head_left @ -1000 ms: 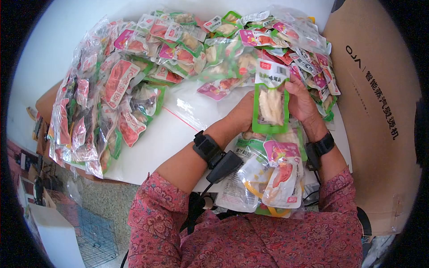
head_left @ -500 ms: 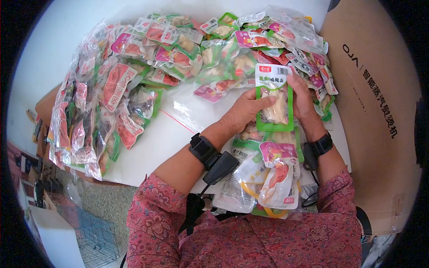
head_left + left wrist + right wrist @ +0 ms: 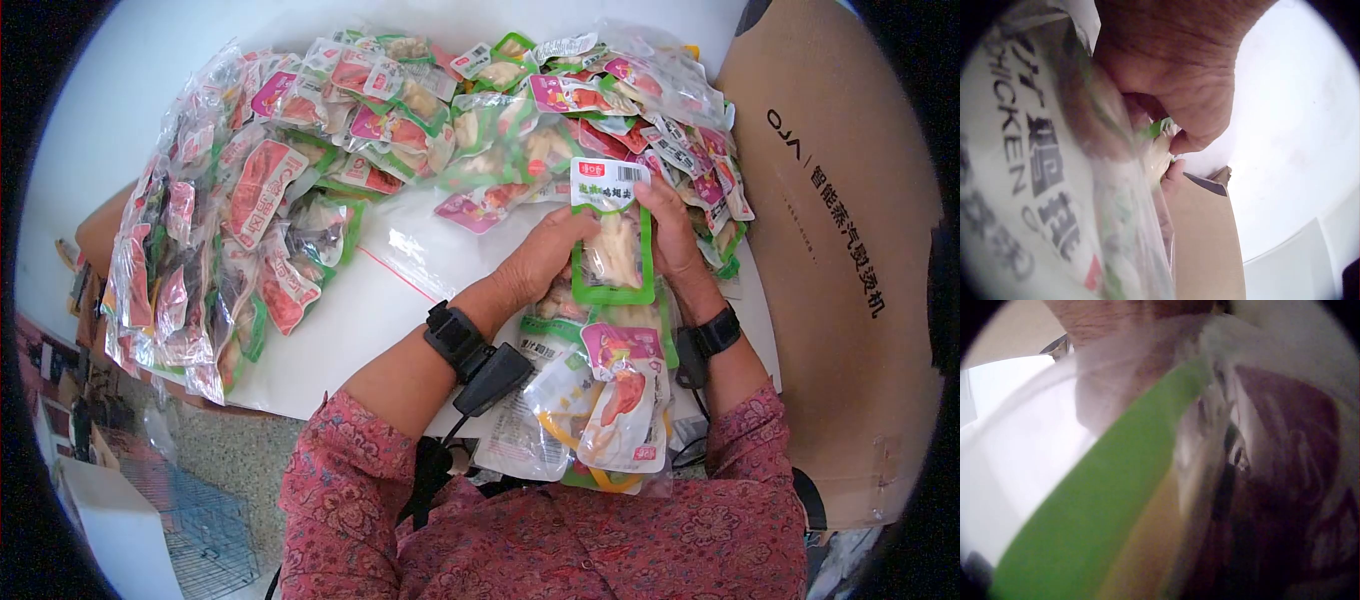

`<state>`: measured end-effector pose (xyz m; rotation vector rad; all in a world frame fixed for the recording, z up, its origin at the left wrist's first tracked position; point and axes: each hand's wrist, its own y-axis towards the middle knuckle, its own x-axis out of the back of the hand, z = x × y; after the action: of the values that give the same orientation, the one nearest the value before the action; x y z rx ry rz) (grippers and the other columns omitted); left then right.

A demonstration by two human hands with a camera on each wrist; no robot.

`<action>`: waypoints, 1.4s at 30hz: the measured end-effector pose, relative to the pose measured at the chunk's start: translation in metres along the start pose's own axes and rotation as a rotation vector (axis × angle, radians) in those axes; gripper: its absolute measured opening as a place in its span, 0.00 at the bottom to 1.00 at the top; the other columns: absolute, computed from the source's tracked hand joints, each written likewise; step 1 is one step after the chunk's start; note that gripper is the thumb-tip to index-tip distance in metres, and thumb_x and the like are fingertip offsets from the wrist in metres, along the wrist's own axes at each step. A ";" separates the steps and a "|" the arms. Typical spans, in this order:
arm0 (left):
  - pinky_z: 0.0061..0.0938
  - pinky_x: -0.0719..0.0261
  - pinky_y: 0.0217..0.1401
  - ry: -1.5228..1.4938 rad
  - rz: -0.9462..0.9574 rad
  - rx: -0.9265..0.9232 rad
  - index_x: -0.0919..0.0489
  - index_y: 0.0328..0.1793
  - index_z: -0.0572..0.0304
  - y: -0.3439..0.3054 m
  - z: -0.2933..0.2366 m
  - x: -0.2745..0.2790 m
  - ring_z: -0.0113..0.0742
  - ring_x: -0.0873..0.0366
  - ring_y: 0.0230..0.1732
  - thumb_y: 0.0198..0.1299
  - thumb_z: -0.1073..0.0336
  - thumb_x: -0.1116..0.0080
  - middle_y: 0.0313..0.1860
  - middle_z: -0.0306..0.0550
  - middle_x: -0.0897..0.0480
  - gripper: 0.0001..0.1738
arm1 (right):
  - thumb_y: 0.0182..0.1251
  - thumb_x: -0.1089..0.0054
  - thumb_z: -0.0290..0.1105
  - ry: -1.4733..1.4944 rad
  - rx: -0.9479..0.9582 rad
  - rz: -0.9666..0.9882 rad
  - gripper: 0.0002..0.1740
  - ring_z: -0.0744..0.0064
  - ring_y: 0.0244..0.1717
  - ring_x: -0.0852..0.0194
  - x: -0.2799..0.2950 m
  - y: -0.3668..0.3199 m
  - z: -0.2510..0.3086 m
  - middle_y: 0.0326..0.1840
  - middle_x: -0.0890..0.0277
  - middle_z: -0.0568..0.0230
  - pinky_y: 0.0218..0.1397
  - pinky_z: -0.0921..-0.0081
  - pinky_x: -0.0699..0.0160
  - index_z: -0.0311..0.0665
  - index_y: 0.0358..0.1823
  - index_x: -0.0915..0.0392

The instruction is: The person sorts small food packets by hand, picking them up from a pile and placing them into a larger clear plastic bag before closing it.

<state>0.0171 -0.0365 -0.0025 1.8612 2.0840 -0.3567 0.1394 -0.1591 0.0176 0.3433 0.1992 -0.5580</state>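
Observation:
A snack pouch (image 3: pixel 612 262) with a green border, white top, red logo and barcode stands upright between both hands. Pale meat pieces show through its clear front. My left hand (image 3: pixel 548 250) pinches its left side, thumb at the edge and the other fingers mostly hidden behind. At the upper right edge, my right hand (image 3: pixel 672 225) grips it with the thumb near the barcode. Below lies a clear plastic bag (image 3: pixel 545 462) filled with several pouches, a pink and white one (image 3: pixel 625 385) uppermost. In the left wrist view, printed plastic (image 3: pixel 1041 156) is close beside the left hand.
A large heap of packaged pouches (image 3: pixel 270 190) covers the left and back of the white table (image 3: pixel 330 345). More pouches (image 3: pixel 700 150) are piled at the back right. A tall cardboard box (image 3: pixel 830 300) stands along the right side. A wire cage (image 3: pixel 205 530) sits on the floor at lower left.
The pouch has come slightly down towards the body. My left thumb moved onto its front, then back towards its left edge. My right hand keeps its grip.

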 end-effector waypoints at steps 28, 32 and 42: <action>0.17 0.42 0.18 0.286 -0.080 -0.036 0.28 0.35 0.59 -0.008 -0.009 -0.003 0.20 0.40 0.17 0.60 0.53 0.63 0.20 0.34 0.31 0.18 | 0.61 0.50 0.33 0.075 -0.024 -0.067 0.13 0.74 0.40 0.27 0.000 0.000 0.000 0.40 0.26 0.63 0.45 0.77 0.28 0.33 0.43 0.29; 0.17 0.42 0.18 0.216 -0.061 -0.036 0.29 0.36 0.60 -0.007 -0.007 -0.002 0.20 0.40 0.18 0.60 0.53 0.63 0.20 0.34 0.32 0.18 | 0.61 0.51 0.33 0.072 -0.028 -0.073 0.13 0.74 0.40 0.27 -0.002 0.000 0.002 0.39 0.26 0.63 0.45 0.77 0.28 0.33 0.43 0.29; 0.16 0.44 0.15 0.082 -0.030 -0.020 0.28 0.37 0.59 0.000 0.000 0.000 0.19 0.40 0.15 0.59 0.55 0.60 0.22 0.34 0.28 0.16 | 0.61 0.52 0.33 0.066 -0.032 -0.043 0.13 0.74 0.38 0.26 -0.003 -0.001 0.004 0.39 0.26 0.62 0.43 0.77 0.27 0.33 0.43 0.29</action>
<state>0.0173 -0.0362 -0.0027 1.8639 2.1632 -0.2703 0.1373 -0.1598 0.0221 0.3274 0.2792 -0.5857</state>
